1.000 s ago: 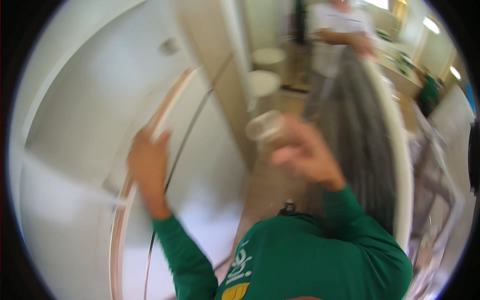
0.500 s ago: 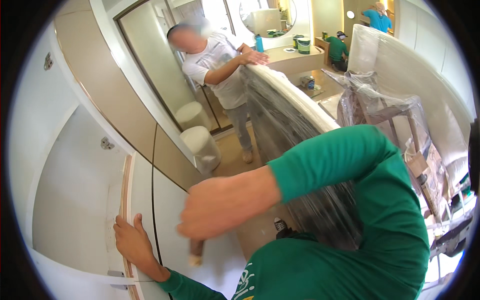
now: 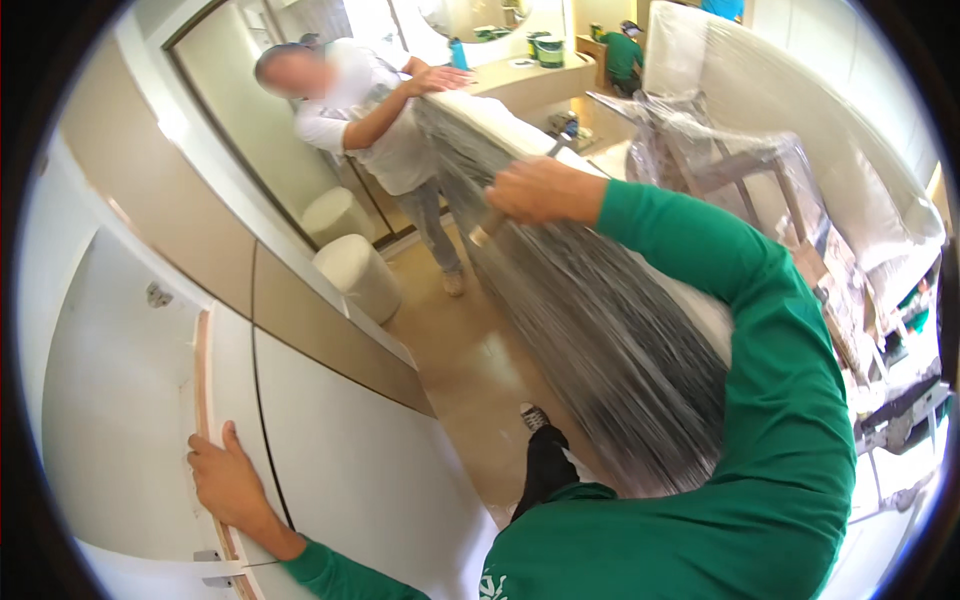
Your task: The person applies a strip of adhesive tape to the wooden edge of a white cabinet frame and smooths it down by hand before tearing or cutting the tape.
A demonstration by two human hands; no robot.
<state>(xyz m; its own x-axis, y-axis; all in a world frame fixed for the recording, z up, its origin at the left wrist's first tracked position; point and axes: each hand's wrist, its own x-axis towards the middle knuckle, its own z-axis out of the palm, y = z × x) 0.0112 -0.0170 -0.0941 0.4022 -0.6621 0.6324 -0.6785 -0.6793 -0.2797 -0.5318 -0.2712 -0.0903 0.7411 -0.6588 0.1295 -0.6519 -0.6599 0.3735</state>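
My left hand (image 3: 228, 482) lies over a narrow wooden strip (image 3: 203, 360) along the front edge of a white cabinet. Its fingers curl over the strip, and the thumb points up along the other side. Out to the right, my right hand (image 3: 540, 192) is raised and closed round a hammer (image 3: 482, 236). The light end of the handle sticks out below the fist, and the blurred metal head shows above it. Behind this hand stands a large plastic-wrapped panel (image 3: 600, 320), dark with a pale top edge. The hammer is well apart from the strip.
A person in a white shirt (image 3: 385, 120) rests both hands on the wrapped panel's far end. A round white stool (image 3: 357, 278) stands by the cabinet wall. Wrapped furniture (image 3: 740, 170) crowds the right. Farther back, a person in green (image 3: 622, 58) crouches near a counter (image 3: 490, 78) with buckets.
My right hand has swung up and right with the hammer, away from the cabinet. My left hand keeps its place on the strip. The whole view has shifted.
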